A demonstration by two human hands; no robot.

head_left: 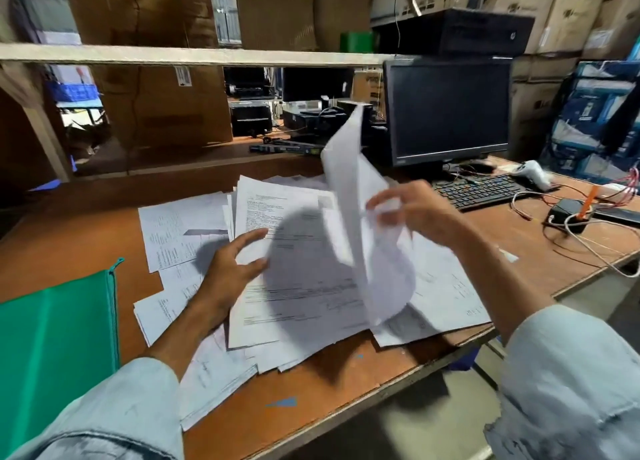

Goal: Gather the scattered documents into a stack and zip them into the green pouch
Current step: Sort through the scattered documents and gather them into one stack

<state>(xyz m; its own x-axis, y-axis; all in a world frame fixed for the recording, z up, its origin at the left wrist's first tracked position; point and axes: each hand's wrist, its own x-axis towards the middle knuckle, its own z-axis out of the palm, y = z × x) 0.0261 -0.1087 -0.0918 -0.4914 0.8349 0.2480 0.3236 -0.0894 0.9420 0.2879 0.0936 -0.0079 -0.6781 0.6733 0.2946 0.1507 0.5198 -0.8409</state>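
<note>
We found the gathering step in hand and far from complete. The documents (298,269) lay fanned across the middle of the tabletop (86,217), overlapping at mixed angles, with no squared stack formed. The right hand (412,214) had its grip closed on a lifted sheet (353,196), pinched near 1 edge; the sheet stood curled and nearly upright above the pile, its far corner raised in front of the monitor (446,110). The left hand (232,272) lay with its grip loose and fingers spread, palm down on the left part of the pile, holding nothing and seemingly steadying the sheets beneath. The green pouch (55,342) lay flat at the left edge of the tabletop, just beside the nearest sheets; its zipper (112,300) ran along the side facing the pile, and we could not tell whether it was open.

In our judgement, the next move called for laying the lifted sheet onto the central pile, drawing in the outlying sheets at left and near edge, and squaring the edges before the pouch was approached.
</note>
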